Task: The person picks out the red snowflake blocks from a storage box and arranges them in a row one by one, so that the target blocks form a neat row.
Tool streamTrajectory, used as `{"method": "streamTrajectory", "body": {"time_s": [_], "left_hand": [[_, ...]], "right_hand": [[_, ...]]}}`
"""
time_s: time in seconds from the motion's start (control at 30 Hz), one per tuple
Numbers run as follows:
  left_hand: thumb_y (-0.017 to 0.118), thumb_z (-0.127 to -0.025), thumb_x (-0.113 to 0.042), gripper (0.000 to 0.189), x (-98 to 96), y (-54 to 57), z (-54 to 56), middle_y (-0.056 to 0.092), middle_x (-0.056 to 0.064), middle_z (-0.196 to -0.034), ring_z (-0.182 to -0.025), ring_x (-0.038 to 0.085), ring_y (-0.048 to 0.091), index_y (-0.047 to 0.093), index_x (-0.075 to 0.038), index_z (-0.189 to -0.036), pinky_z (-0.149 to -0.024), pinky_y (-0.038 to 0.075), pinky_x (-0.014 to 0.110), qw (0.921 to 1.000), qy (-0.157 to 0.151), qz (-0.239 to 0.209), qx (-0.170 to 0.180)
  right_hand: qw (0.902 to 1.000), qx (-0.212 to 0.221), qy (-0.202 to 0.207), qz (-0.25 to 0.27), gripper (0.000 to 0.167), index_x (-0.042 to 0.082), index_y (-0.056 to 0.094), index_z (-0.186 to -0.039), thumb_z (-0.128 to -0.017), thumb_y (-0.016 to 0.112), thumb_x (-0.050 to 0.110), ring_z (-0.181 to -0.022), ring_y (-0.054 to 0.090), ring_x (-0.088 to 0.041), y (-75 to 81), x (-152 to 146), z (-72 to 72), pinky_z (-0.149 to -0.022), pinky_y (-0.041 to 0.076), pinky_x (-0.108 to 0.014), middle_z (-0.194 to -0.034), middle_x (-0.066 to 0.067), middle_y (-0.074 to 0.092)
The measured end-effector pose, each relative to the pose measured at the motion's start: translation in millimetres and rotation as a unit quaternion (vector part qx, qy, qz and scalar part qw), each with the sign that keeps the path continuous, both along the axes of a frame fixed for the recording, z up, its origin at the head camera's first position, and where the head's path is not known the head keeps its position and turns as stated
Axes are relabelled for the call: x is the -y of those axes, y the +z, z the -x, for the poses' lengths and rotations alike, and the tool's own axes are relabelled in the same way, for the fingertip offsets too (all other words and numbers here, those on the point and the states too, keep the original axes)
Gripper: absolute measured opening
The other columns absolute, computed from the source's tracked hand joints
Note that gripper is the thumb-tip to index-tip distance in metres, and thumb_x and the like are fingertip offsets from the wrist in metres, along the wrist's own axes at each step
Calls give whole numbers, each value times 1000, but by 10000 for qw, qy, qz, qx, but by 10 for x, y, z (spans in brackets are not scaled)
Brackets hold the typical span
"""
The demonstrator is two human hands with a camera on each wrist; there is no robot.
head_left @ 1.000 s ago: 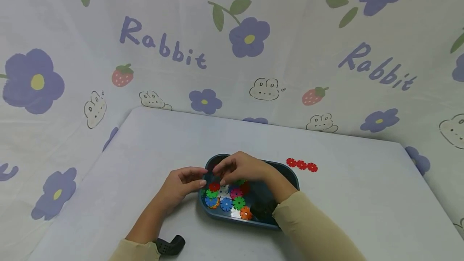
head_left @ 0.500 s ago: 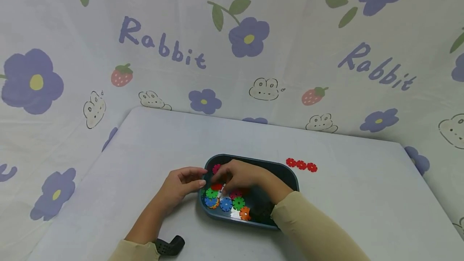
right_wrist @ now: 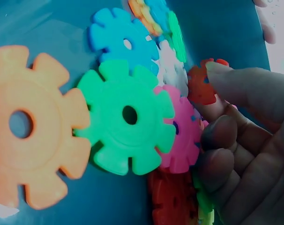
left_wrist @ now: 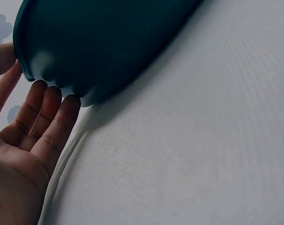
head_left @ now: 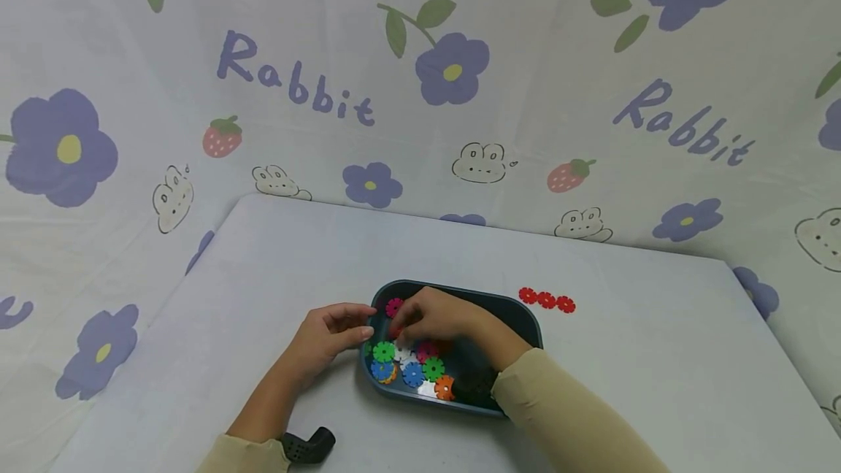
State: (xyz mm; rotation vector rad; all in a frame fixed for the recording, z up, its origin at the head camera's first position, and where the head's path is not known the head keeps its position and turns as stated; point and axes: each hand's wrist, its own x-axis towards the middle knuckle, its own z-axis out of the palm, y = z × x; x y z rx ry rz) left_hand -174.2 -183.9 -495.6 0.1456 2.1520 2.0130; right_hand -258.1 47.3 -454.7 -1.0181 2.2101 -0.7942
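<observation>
In the head view my right hand (head_left: pixel 434 314) reaches into the dark blue tray (head_left: pixel 506 303). Its thumb and index finger pinch a red interlocking disc (right_wrist: pixel 201 85), partly hidden by the fingers. Beneath and beside it lie more notched discs: a green disc (right_wrist: pixel 129 101), a pink disc (right_wrist: pixel 182 145), a blue disc (right_wrist: pixel 116 35) and an orange disc (right_wrist: pixel 43 126). My left hand (head_left: pixel 325 334) rests its fingertips at the tray's left end. In the left wrist view, its fingers (left_wrist: pixel 55 136) lie fairly straight against the tray's outer wall.
Three red discs joined in a row (head_left: pixel 547 300) lie on the white table (head_left: pixel 624 356) behind the tray's right end. A patterned cloth (head_left: pixel 420 130) hangs behind the table. Black wrist devices, such as the left wrist camera (head_left: pixel 309 445), are on both arms.
My right hand has dipped lower among the discs and now pinches a red disc, lifting it off the green one. A pink disc shows at the tray's far left. My left hand stays still.
</observation>
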Motion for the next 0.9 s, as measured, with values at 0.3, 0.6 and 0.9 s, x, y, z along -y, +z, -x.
{"method": "streamTrajectory", "body": {"time_s": [0.3, 0.6, 0.9], "left_hand": [[76, -87, -25, 42, 9, -22, 17, 65, 17, -121, -104, 21, 64, 66, -5, -122, -84, 57, 27, 10000, -57, 8, -23], [76, -87, -27, 42, 12, -17, 20, 66, 16, -120, -103, 22, 64, 67, -7, -122, -85, 57, 27, 9999, -70, 67, -46], [76, -86, -28, 44, 19, -3, 23, 66, 15, -120, -104, 21, 64, 66, -6, -123, -86, 57, 27, 10000, -90, -19, 0]], "right_hand": [[9992, 191, -180, 285, 9, 21, 77, -98, -91, 71, 19, -86, 63, -9, 1, 3, -2, -87, 53, -26, -93, 10, 72], [9922, 675, -489, 932, 5, 19, 74, -92, -89, 74, 22, -80, 68, -20, 47, -21, 3, -78, 58, -31, -88, 2, 72], [9741, 1142, -891, 1734, 19, 8, 71, -106, -88, 75, 12, -78, 72, -25, 208, -56, 2, -75, 61, -40, -90, -11, 72]]}}
